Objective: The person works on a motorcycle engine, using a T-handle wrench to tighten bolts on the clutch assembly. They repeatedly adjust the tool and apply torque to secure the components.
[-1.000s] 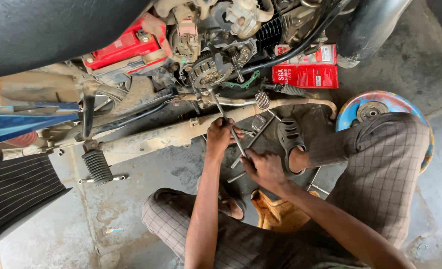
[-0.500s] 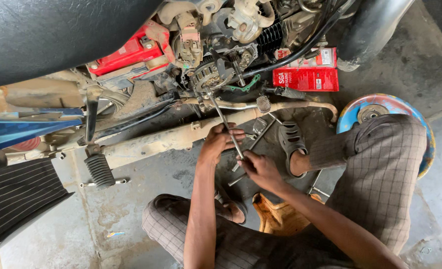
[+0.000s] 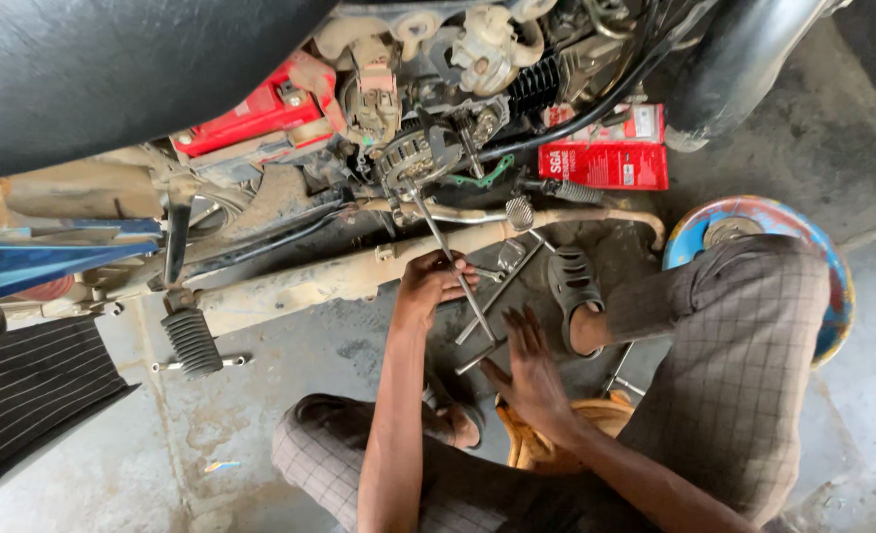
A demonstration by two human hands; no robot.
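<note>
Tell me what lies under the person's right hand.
Under the open right hand lies the lower end of a long metal tool on the concrete floor. Its tip is covered.

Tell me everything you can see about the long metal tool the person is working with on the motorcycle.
The long metal tool is a slim, grey steel rod, seemingly a T-handled wrench. It slants from the motorcycle's exposed engine down toward the person. The left hand grips its shaft midway; the right hand, fingers spread, rests at its lower end. It looks worn and greasy.
</note>
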